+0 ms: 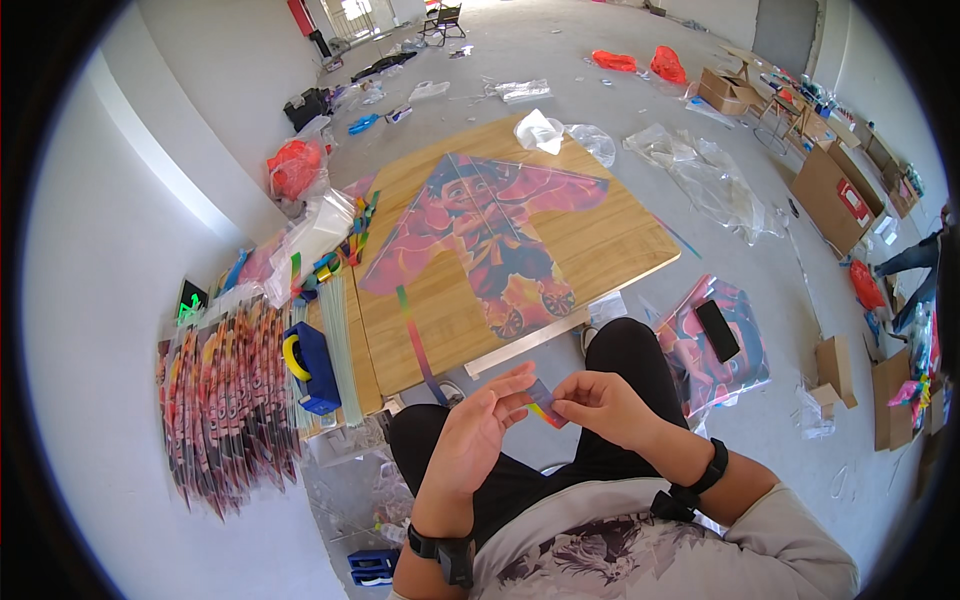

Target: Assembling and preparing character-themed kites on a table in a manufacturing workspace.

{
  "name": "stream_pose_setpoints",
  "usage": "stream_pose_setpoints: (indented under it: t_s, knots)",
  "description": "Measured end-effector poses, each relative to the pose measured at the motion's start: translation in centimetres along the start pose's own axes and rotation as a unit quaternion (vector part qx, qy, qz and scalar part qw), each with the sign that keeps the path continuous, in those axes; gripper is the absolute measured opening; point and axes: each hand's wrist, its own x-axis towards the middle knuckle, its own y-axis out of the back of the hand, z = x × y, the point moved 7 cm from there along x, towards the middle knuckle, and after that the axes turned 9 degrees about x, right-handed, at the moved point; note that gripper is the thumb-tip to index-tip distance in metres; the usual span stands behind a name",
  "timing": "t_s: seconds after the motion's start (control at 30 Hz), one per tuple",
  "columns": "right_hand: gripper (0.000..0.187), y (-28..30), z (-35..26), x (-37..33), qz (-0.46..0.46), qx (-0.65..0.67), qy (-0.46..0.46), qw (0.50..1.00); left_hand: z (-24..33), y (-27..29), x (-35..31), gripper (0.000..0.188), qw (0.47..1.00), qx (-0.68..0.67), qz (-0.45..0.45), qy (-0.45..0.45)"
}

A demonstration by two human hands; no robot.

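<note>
A short piece of rainbow ribbon (543,402) is stretched between my hands above my lap. My right hand (608,408) pinches its right end between thumb and fingers. The curled fingertips of my left hand (482,425) close on the other end, and my palm is turned inward. Beyond my hands, a kite (505,235) with a printed cartoon figure and pink wings lies flat on the wooden table (630,225). From its left wing a long rainbow ribbon tail (414,335) runs over the table's near edge.
Left of the table hang many folded printed kites (225,400), beside a blue tape dispenser (318,370) and a bundle of pale rods (342,350). At right, a phone (716,331) rests on a folded kite (740,375). Cardboard boxes (838,200) and plastic sheeting (700,180) lie on the floor.
</note>
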Motion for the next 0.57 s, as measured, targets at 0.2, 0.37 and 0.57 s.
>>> stream_pose_setpoints:
  t_s: [0.2, 0.37, 0.57]
  knots:
    - [0.013, -0.22, -0.26, -0.08, 0.0, 0.011, -0.003, 1.0, 0.05, 0.05, -0.03, 0.051, 1.0, 0.0, 0.004, 0.0]
    - [0.013, -0.1, -0.07, -0.04, -0.002, 0.012, 0.001, 1.0, 0.12, 0.0, 0.09, 0.052, 1.0, -0.001, 0.004, -0.006]
    - [0.014, -0.09, -0.07, -0.06, -0.006, 0.004, -0.004, 1.0, -0.12, 0.34, 0.11, 0.053, 1.0, -0.001, 0.002, -0.005]
